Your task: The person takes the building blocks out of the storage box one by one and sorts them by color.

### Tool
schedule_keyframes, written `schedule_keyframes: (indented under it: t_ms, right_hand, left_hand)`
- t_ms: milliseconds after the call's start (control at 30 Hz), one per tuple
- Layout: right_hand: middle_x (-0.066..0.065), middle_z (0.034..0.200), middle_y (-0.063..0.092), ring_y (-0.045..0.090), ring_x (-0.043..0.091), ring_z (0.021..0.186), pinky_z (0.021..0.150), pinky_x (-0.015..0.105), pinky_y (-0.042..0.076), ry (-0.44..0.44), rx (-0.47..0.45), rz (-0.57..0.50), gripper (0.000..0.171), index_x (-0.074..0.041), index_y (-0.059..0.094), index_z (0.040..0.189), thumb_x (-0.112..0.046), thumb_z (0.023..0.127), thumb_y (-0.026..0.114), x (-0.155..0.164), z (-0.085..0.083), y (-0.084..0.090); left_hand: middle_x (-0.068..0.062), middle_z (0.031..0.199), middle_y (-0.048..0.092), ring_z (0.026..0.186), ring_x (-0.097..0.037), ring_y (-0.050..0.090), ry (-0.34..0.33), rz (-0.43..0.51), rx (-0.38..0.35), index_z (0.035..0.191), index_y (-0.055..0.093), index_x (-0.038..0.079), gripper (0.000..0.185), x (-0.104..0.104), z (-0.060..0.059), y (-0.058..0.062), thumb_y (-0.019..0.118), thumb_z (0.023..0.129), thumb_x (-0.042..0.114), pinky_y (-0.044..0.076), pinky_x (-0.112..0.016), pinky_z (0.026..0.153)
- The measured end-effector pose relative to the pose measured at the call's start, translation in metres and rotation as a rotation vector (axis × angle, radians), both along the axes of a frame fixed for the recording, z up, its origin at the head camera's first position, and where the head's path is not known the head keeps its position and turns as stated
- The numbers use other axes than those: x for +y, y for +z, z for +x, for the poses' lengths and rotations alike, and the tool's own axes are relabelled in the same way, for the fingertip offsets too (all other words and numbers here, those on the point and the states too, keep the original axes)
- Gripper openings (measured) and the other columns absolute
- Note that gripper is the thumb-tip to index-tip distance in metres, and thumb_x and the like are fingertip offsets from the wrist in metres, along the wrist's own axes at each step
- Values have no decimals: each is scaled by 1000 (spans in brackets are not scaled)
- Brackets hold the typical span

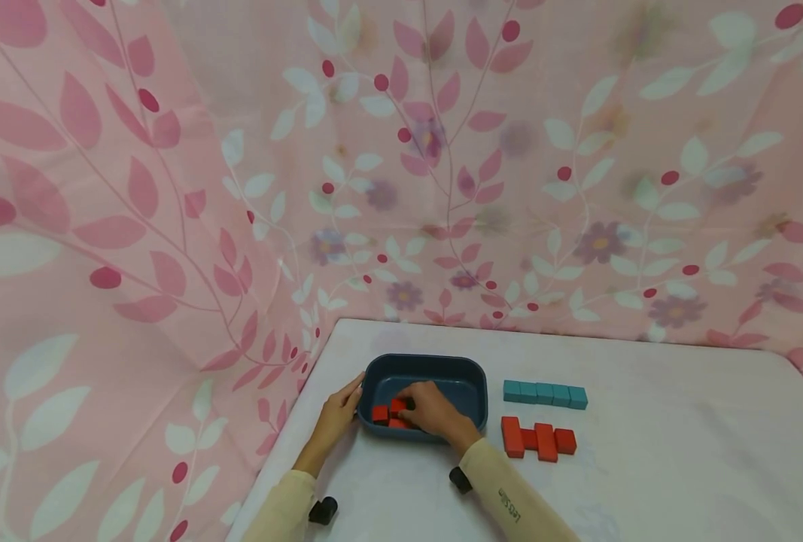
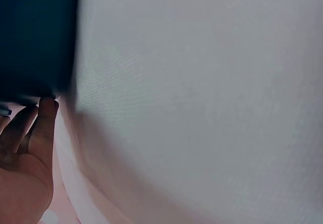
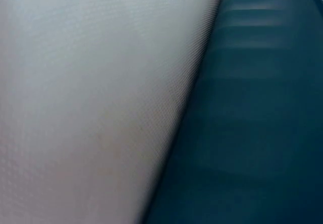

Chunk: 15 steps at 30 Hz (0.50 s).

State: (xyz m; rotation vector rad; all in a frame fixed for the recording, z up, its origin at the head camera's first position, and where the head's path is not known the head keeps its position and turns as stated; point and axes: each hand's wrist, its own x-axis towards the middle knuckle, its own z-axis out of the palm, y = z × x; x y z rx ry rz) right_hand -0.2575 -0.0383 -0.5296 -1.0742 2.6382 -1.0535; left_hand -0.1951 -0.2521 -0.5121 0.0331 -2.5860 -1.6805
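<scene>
Lower centre of the head view, left to right: left hand, fingers straight, flat against tub wall; right hand curled inside, over red blocks, grip unclear; right, teal row above red cluster.

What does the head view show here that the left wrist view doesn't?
Only the head view shows the right hand reaching into the bin among red blocks, plus the teal row and red cluster on the table. Only the left wrist view shows the left fingertips up close against the bin's dark wall. Both show the left hand, the blue bin and the white tabletop.
</scene>
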Motion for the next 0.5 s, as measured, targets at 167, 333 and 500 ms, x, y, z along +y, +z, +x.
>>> schedule_keyframes:
  t_ms: [167,333,500]
  right_hand:
    - [5,107,70,60,13,94,87,32,52,9,22,-7,28,-4,72,114,-15,88,73,4,1,3]
    - [5,107,69,60,13,96,88,33,53,-4,39,-20,29,-4,71,116,-14,89,72,14,4,9]
    - [6,109,69,60,16,98,89,35,53,-30,46,-36,32,-1,70,118,-12,88,73,29,7,16]
  left_hand:
    - [-18,144,47,122,-33,54,35,-2,-5,146,48,16,42,-7,-10,-22,48,104,21,54,-43,87]
    - [-17,143,49,119,-31,56,42,6,-4,145,50,20,41,-9,-13,-30,50,104,22,55,-42,85]
    - [-16,143,48,120,-32,56,45,-11,-14,145,49,20,42,-9,-12,-27,49,104,22,54,-43,86]
